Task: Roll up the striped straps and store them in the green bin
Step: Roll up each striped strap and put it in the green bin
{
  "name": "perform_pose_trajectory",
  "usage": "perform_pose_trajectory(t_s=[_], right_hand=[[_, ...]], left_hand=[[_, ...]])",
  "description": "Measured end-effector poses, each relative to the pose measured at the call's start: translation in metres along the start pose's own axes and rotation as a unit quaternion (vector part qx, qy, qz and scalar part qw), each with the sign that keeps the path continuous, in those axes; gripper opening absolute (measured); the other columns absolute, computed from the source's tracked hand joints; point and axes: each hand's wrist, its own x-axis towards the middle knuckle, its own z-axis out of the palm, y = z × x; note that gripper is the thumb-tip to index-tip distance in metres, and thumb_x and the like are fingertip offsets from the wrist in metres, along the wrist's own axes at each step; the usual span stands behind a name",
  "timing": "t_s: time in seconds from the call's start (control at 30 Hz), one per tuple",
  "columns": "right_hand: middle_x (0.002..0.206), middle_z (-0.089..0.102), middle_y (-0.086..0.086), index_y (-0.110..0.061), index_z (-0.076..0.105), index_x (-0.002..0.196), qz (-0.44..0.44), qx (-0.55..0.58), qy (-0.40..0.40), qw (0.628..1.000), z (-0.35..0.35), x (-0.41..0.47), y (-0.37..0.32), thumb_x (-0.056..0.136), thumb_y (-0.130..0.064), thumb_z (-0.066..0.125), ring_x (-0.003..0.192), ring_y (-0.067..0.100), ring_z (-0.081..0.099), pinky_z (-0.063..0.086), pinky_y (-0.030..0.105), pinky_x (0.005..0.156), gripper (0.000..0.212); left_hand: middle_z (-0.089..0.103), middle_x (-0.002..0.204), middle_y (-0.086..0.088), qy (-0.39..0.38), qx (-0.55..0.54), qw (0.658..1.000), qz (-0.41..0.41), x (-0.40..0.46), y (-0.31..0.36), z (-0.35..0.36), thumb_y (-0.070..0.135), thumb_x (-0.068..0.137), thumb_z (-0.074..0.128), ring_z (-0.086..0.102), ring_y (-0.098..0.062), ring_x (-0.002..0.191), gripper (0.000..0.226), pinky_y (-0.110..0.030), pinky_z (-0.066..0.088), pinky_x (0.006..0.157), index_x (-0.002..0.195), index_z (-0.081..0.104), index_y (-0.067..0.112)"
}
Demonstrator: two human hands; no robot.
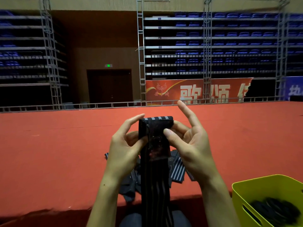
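I hold a dark striped strap (155,181) upright in front of me; its top end is folded over into a small roll and the rest hangs down toward my lap. My left hand (126,145) pinches the roll's left edge with thumb and fingers. My right hand (188,138) pinches its right side, thumb on the front, index finger raised free. More striped straps (177,171) lie in a loose pile on the red surface under my hands. The green bin (249,190) stands at the lower right with dark rolled straps (275,210) inside.
The red carpeted stage (57,153) stretches far ahead, its front edge just before my knees. A metal rail (98,105) and truss posts border its far side, with blue seating and a red banner (193,90) beyond.
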Motion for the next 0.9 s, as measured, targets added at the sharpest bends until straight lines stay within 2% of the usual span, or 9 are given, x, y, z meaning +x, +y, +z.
perform_pose_trajectory(t_s=[0.17,0.27,0.33,0.4,0.47,0.57,0.67,0.8,0.9], right_hand=[[0.122,0.078,0.015,-0.025,0.031,0.166,-0.011,-0.014,0.016,1.0,0.006,0.006,0.004,0.103,0.007,0.063,0.121,0.029,0.074,0.059,0.042,0.104,0.078],[0.118,0.08,0.014,-0.026,0.032,0.166,-0.023,-0.017,0.029,0.999,0.01,0.006,0.006,0.102,0.008,0.063,0.118,0.027,0.075,0.059,0.035,0.101,0.078],[0.116,0.08,0.014,-0.026,0.032,0.166,-0.038,-0.023,0.043,0.998,0.012,0.005,0.006,0.102,0.009,0.063,0.115,0.027,0.076,0.06,0.034,0.099,0.08],[0.116,0.08,0.015,-0.028,0.032,0.166,-0.048,-0.023,0.05,0.997,0.013,0.003,0.006,0.101,0.009,0.064,0.113,0.028,0.077,0.061,0.036,0.099,0.081],[0.118,0.079,0.014,-0.029,0.032,0.165,-0.045,-0.018,0.043,0.998,0.015,-0.001,0.006,0.102,0.009,0.063,0.114,0.029,0.077,0.061,0.039,0.098,0.08],[0.119,0.079,0.013,-0.029,0.035,0.164,-0.038,-0.019,0.037,0.998,0.018,-0.009,0.007,0.103,0.007,0.063,0.115,0.031,0.076,0.06,0.049,0.102,0.077],[0.118,0.08,0.011,-0.027,0.038,0.163,-0.028,-0.021,0.036,0.999,0.017,-0.016,0.007,0.102,0.008,0.063,0.117,0.028,0.076,0.057,0.049,0.108,0.074],[0.117,0.081,0.012,-0.027,0.041,0.161,-0.02,-0.031,0.027,0.999,0.016,-0.021,0.009,0.102,0.009,0.063,0.117,0.028,0.076,0.057,0.051,0.108,0.073],[0.118,0.08,0.011,-0.028,0.042,0.161,-0.008,-0.038,0.022,0.999,0.014,-0.024,0.011,0.101,0.007,0.065,0.117,0.028,0.076,0.058,0.049,0.106,0.073]], left_hand=[[0.081,0.109,-0.011,0.022,-0.004,0.997,0.069,-0.002,0.017,0.0,0.006,0.107,0.06,0.08,-0.024,0.104,0.063,-0.028,0.062,0.09,0.163,0.041,0.031],[0.079,0.122,-0.003,-0.001,0.035,0.997,0.069,-0.005,0.015,-0.004,0.015,0.099,0.074,0.078,-0.021,0.109,0.079,-0.039,0.064,0.095,0.165,0.036,0.037],[0.073,0.133,0.003,0.053,0.132,0.984,0.107,-0.008,0.01,-0.007,0.022,0.092,0.085,0.074,-0.019,0.116,0.085,-0.043,0.061,0.098,0.163,0.04,0.036],[0.069,0.126,0.007,0.106,0.231,0.953,0.165,-0.013,0.006,-0.009,0.029,0.089,0.089,0.07,-0.023,0.114,0.08,-0.044,0.058,0.094,0.158,0.048,0.03],[0.073,0.115,0.013,0.1,0.258,0.944,0.178,-0.018,0.005,-0.008,0.036,0.091,0.089,0.07,-0.022,0.11,0.077,-0.046,0.057,0.091,0.157,0.05,0.033],[0.078,0.112,0.017,0.049,0.19,0.972,0.132,-0.022,0.007,-0.006,0.024,0.091,0.088,0.073,-0.017,0.112,0.079,-0.041,0.055,0.095,0.158,0.049,0.035],[0.077,0.107,0.011,0.03,0.178,0.977,0.117,-0.026,0.006,-0.011,0.014,0.086,0.088,0.073,-0.021,0.11,0.077,-0.033,0.052,0.098,0.153,0.055,0.034],[0.071,0.109,0.005,0.023,0.239,0.962,0.128,-0.03,-0.005,-0.014,0.011,0.085,0.089,0.068,-0.019,0.109,0.074,-0.027,0.049,0.099,0.149,0.061,0.036],[0.061,0.109,0.016,0.035,0.304,0.938,0.162,-0.032,-0.009,-0.012,0.006,0.084,0.089,0.065,-0.012,0.107,0.077,-0.024,0.05,0.098,0.151,0.06,0.033]])
